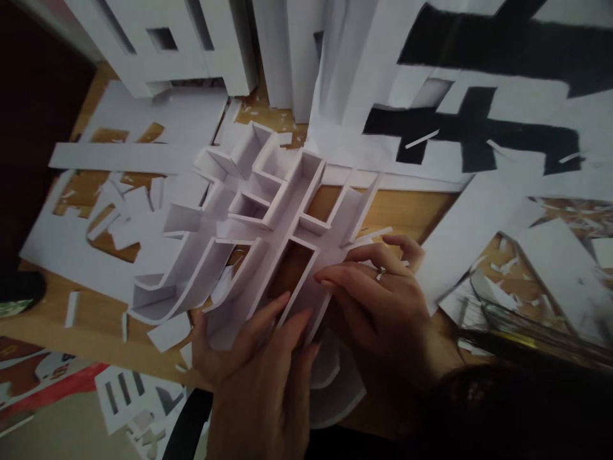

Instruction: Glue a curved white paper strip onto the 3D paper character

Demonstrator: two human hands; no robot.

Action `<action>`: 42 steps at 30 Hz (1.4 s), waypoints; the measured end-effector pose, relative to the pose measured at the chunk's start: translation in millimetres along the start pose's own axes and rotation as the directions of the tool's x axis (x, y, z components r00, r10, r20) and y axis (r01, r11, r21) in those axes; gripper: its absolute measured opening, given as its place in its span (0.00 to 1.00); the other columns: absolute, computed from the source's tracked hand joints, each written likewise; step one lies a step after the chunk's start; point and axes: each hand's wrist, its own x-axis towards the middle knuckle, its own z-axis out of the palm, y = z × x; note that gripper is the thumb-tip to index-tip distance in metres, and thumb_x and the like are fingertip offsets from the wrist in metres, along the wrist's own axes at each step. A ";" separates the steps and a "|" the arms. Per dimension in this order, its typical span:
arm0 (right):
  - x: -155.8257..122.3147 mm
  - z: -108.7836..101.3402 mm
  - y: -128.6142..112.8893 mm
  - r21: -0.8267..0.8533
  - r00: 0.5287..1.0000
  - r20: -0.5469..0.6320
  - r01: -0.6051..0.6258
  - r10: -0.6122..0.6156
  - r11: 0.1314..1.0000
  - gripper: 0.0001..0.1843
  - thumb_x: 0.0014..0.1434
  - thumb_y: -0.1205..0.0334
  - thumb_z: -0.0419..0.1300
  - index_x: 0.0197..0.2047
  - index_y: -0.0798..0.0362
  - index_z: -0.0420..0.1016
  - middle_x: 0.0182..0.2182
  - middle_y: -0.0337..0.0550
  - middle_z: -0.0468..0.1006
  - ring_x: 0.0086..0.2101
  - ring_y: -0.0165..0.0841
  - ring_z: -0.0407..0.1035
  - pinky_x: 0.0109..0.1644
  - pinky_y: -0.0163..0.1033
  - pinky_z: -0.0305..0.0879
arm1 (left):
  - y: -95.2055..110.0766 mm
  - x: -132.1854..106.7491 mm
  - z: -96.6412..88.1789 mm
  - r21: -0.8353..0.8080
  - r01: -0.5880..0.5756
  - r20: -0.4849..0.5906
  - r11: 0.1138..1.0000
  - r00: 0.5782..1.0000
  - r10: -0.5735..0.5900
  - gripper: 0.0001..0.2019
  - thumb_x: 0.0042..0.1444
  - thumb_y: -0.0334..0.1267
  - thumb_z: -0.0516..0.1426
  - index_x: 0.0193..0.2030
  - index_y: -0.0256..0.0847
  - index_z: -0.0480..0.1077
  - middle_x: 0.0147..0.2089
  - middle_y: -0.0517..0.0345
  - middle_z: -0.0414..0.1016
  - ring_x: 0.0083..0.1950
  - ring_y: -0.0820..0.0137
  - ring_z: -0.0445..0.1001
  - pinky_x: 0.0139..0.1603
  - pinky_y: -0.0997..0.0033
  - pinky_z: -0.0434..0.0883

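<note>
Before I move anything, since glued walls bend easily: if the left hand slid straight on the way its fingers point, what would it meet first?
Probably the white paper model: the left hand already rests on its near edge, fingers pointing up-right toward its upright walls. Depth is unclear.

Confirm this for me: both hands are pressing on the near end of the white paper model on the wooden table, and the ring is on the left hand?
Not quite. The head view shows the ring on the right hand, not the left hand. The rest holds: both hands press on the near end of the white paper model on the wooden table.

Single head view; looks steeply down; close over wooden table (416, 211)
</note>
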 end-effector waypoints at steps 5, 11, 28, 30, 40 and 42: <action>0.7 -1.7 -1.4 0.036 1.000 -0.013 -0.006 0.007 0.999 0.14 0.70 0.63 0.52 0.38 0.47 0.78 0.28 0.38 0.80 0.39 0.37 0.71 0.60 0.53 0.48 | -0.7 0.7 3.8 -0.021 -0.002 -0.044 1.000 0.999 0.001 0.11 0.66 0.40 0.54 0.54 0.49 0.69 0.51 0.57 0.83 0.51 0.62 0.80 0.76 0.49 0.30; 2.1 -3.6 -2.3 0.110 1.000 0.004 -0.019 0.019 0.994 0.15 0.72 0.62 0.50 0.40 0.51 0.78 0.34 0.43 0.79 0.45 0.37 0.70 0.60 0.52 0.46 | -5.9 2.6 9.7 -0.053 -0.067 -0.083 0.996 0.995 0.063 0.08 0.65 0.37 0.55 0.50 0.49 0.71 0.47 0.58 0.84 0.55 0.62 0.79 0.74 0.42 0.28; -221.5 -86.1 -39.1 0.114 0.655 -0.634 -0.447 0.412 0.887 0.27 0.68 0.47 0.56 0.20 0.50 0.64 0.20 0.38 0.67 0.25 0.34 0.64 0.31 0.39 0.60 | -8.5 -2.5 17.6 0.033 -0.207 -0.422 0.978 0.884 0.202 0.10 0.63 0.38 0.56 0.44 0.45 0.79 0.44 0.45 0.83 0.47 0.55 0.80 0.61 0.39 0.66; -254.1 -96.5 -34.8 0.101 0.543 -0.714 -0.544 0.442 0.833 0.28 0.68 0.46 0.54 0.19 0.49 0.63 0.19 0.39 0.65 0.25 0.35 0.63 0.33 0.41 0.59 | -11.4 -9.0 21.4 0.102 -0.240 -0.443 0.965 0.858 0.261 0.10 0.64 0.42 0.57 0.47 0.47 0.78 0.44 0.46 0.83 0.49 0.52 0.79 0.60 0.37 0.65; -275.1 -166.7 68.8 -0.098 0.324 -0.819 -0.891 0.472 0.443 0.37 0.51 0.26 0.47 0.32 0.53 0.73 0.36 0.66 0.78 0.42 0.55 0.71 0.50 0.59 0.65 | -14.2 -35.5 66.5 0.061 -0.521 -0.590 0.852 0.669 0.451 0.09 0.60 0.36 0.62 0.48 0.47 0.73 0.51 0.52 0.80 0.52 0.58 0.77 0.52 0.55 0.72; -266.7 -168.5 78.6 -0.148 0.352 -0.784 -0.906 0.511 0.398 0.29 0.52 0.31 0.46 0.25 0.49 0.68 0.32 0.65 0.78 0.39 0.55 0.72 0.49 0.59 0.65 | -8.9 -38.0 67.2 0.014 -0.509 -0.604 0.861 0.682 0.413 0.07 0.62 0.34 0.59 0.47 0.45 0.73 0.49 0.51 0.80 0.52 0.58 0.76 0.53 0.55 0.73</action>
